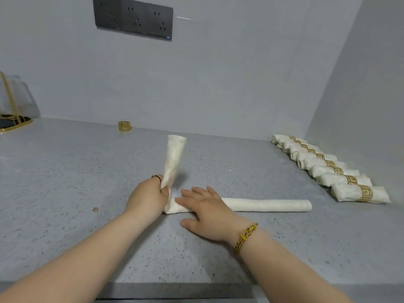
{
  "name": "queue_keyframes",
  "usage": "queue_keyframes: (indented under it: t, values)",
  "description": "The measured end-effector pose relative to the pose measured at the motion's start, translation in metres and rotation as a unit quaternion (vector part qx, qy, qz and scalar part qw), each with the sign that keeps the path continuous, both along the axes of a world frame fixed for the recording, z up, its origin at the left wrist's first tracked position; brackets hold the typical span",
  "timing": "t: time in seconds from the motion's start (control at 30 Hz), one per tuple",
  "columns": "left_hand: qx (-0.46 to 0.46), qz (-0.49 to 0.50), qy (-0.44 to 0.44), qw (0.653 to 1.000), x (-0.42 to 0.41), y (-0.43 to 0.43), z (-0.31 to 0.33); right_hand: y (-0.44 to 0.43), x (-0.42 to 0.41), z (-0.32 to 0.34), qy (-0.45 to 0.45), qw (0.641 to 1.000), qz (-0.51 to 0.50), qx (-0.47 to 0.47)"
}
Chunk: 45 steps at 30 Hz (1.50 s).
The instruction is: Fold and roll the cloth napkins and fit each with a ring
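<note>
White cloth napkin point(266, 205), rolled into a long tube, lies across the grey countertop point(65, 182) in front of us, free end pointing to 3 o'clock. Our left hand point(148, 199) grips the other end with curled fingers just above the bend and stands that half up toward 12 o'clock. Our right hand point(207, 212) lies flat, fingers straight and slightly spread, pressing the roll down right beside the bend. We judge the cloth light, soft and limp: the raised half flares at its top and would likely unroll if released. The best hold looks to be close to the fold, squeezing both layers together, not at the loose tips. A gold napkin ring point(124, 126) sits at 11 o'clock by the wall point(218, 84), well apart. Finished ringed rolls point(328, 169) line up at 2 o'clock.
</note>
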State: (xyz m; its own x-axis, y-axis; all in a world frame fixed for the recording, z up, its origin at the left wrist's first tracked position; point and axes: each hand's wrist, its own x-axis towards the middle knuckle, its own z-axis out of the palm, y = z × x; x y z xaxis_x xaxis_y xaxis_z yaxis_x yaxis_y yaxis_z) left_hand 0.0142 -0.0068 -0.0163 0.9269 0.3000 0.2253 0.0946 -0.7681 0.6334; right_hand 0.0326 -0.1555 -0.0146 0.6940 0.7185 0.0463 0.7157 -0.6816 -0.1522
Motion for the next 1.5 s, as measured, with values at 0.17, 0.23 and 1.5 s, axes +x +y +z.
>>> queue_keyframes:
  t: [0.17, 0.23, 1.5]
  values:
    - [0.168, 0.005, -0.017, 0.986, 0.0, -0.009, 0.003, -0.067, 0.007, 0.004, -0.075, 0.991, -0.107, 0.0]
    - [0.196, -0.016, -0.046, 0.979, 0.002, -0.015, 0.003, -0.084, 0.007, -0.002, -0.059, 0.989, -0.136, -0.001]
    - [0.268, -0.218, 0.042, 0.937, 0.031, -0.099, 0.005, -0.133, 0.027, 0.001, 0.078, 0.725, -0.474, 0.494]
